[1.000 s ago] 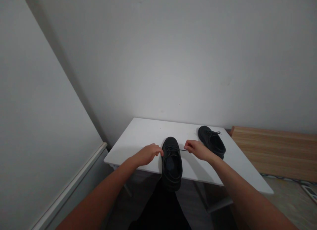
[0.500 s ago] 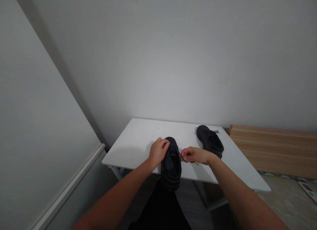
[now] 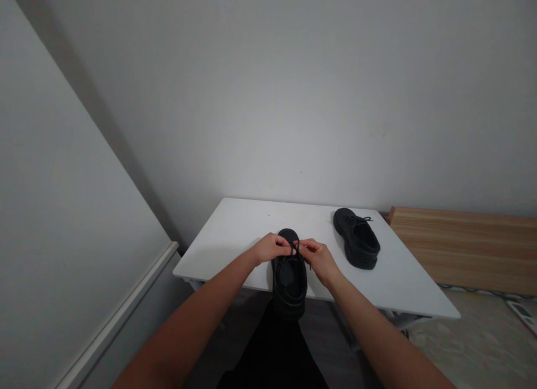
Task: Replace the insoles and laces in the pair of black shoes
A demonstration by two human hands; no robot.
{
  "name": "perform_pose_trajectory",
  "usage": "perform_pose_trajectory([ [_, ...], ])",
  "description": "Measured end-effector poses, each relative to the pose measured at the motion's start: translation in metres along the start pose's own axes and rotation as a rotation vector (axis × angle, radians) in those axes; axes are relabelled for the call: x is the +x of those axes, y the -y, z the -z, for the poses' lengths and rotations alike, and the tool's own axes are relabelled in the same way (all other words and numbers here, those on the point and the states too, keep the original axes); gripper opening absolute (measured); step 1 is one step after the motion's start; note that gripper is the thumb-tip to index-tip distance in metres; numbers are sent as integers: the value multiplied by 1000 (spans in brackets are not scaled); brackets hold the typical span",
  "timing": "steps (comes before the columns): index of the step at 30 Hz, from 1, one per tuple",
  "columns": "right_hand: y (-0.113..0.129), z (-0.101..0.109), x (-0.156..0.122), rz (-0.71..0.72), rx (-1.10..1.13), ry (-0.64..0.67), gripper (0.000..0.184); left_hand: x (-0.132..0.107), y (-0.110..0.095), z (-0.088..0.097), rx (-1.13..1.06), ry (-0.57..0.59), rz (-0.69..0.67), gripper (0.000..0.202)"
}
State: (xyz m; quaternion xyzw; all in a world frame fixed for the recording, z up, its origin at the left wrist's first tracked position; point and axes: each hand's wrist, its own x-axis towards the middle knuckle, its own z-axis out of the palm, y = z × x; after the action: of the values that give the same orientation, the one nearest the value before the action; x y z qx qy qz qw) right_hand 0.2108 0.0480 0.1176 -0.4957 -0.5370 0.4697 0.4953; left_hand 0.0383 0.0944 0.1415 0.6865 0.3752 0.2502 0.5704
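A pale wall [image 3: 293, 98] is being faced by the head cam, w/ a side wall [image 3: 62, 210] and its white trim strip [image 3: 117, 316] being seen on the L. A white desk [image 3: 235, 232] is being kept against the far wall, and a wooden board [image 3: 465, 243] is being shown just beyond its R end, on a beige floor [image 3: 474, 344]. A small white device [image 3: 520, 316] is being cut off at the R frame edge; its kind can't be told. Dark trousers [image 3: 272, 355] are being seen below the desk's near edge.

A black shoe [image 3: 288, 283] is being kept at the near edge, toe pointing away, heel reaching past the edge over the trousers. A 2nd black shoe [image 3: 356, 238] is being left upright on the desk, well apart to the R, untouched.

The L hand [image 3: 272, 249] and R hand [image 3: 319, 260] are being held close together above the 1st shoe's front, near its toe. A black lace [image 3: 297, 248] is being pinched there, between the hands, directly over the shoe. The L fingers [image 3: 284, 245] and R fingers [image 3: 305, 245] are being closed on it, almost touching each other.
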Motion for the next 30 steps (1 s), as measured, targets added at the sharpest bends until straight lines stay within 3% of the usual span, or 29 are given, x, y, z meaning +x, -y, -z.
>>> perform_pose_trajectory([
  [5,2,0,4,149,-145,-17,18,10,-11,8,190,114,63,26],
  [11,9,4,2,292,-392,29,12,11,-17,5,239,73,129,25],
  [18,19,1,-3,254,-555,27,8,1,-9,-8,120,-60,-20,13],
  [23,23,-8,-6,166,-479,-2,6,-4,-5,-14,147,-189,-110,9],
  [30,21,-13,-10,76,-359,-76,9,-12,5,-21,-5,-338,-41,7],
])
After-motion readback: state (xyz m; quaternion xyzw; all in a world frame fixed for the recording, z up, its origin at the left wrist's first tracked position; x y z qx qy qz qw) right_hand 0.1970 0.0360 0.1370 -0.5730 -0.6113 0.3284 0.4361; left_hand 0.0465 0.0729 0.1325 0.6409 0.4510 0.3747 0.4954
